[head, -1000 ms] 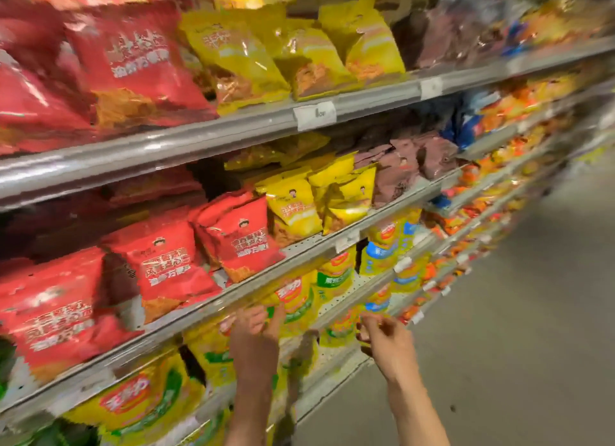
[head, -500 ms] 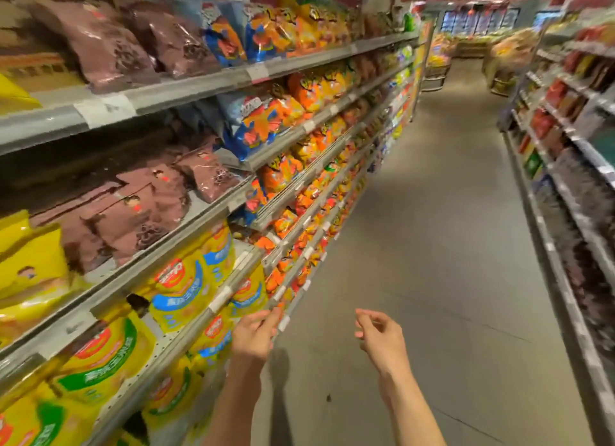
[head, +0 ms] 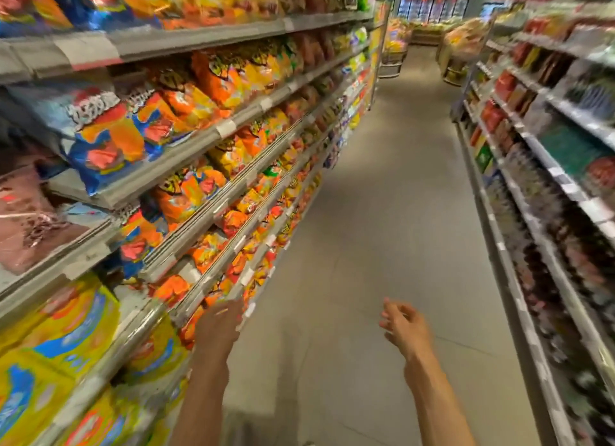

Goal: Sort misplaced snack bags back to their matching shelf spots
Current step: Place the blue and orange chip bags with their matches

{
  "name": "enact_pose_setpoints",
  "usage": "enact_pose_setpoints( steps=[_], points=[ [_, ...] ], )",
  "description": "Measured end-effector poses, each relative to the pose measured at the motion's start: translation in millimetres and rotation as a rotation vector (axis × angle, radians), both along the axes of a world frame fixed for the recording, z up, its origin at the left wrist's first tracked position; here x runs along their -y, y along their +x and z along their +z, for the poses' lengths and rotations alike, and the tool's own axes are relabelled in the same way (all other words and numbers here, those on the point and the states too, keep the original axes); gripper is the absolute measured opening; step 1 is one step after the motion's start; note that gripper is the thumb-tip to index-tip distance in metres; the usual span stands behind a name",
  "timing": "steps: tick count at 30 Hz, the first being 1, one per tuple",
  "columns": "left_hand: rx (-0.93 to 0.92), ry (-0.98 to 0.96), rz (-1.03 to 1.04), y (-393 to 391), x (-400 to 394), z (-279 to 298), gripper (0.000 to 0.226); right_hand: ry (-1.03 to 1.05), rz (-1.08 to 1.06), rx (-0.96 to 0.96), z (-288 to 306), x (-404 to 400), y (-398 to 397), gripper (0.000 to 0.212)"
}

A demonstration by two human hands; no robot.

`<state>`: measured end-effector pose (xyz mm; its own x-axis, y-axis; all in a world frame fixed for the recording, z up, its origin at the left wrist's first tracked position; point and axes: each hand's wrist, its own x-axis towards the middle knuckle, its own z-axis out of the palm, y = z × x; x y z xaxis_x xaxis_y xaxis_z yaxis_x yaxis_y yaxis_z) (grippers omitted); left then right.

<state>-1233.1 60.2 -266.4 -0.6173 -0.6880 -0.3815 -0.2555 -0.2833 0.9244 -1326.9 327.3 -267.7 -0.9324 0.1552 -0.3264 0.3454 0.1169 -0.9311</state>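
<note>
A long shelf unit [head: 186, 39] on my left is packed with snack bags: blue and orange bags [head: 109, 139], orange bags [head: 213, 79], yellow bags [head: 63, 339] low at the near end, and pink-brown bags [head: 23, 226] at the far left. My left hand [head: 218, 325] hovers close to a lower shelf rail beside the orange bags, fingers loosely bent, holding nothing. My right hand [head: 404, 327] is raised over the aisle floor, fingers relaxed and empty. The picture is blurred by motion.
A grey aisle floor [head: 382, 212] runs ahead between the snack shelves and a second shelf unit [head: 549, 166] of dark and red packages on the right. Display bins [head: 396, 56] stand at the aisle's far end.
My view has swung right and moved along the aisle, from red and yellow bags to orange and blue ones. Both hands stay empty and have spread farther apart.
</note>
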Motion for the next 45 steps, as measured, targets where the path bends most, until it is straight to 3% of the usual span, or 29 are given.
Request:
enact_pose_setpoints(
  steps=[6,11,19,23,31,36,39,42,45],
  points=[
    [-0.046,-0.030,0.088,-119,23,10,0.015,0.026,0.076,-0.029,16,19,-136,0.013],
    [-0.024,-0.006,0.208,-172,45,9,0.016,-0.005,0.184,-0.004,10,56,-224,0.015],
    [0.026,-0.087,0.564,-218,83,-5,0.026,0.005,0.565,0.025,-13,155,-347,0.013],
    [0.047,-0.079,0.756,-239,74,-8,0.015,0.019,0.761,0.042,-19,196,-395,0.017],
    [0.050,-0.077,0.954,-280,74,-13,0.024,-0.030,1.077,0.017,-22,274,-440,0.014],
    [0.098,-0.156,0.964,-301,117,-15,0.016,0.024,1.198,-0.100,-27,339,-451,0.014],
    [0.139,-0.254,0.967,-309,153,-18,0.022,0.007,1.229,-0.126,-28,378,-453,0.020],
    [0.184,-0.251,0.932,-316,184,-28,0.044,-0.029,1.238,-0.150,-32,415,-458,0.026],
    [0.197,-0.366,0.916,-317,215,-36,0.049,-0.035,1.277,-0.158,-32,454,-464,0.049]
  ],
)
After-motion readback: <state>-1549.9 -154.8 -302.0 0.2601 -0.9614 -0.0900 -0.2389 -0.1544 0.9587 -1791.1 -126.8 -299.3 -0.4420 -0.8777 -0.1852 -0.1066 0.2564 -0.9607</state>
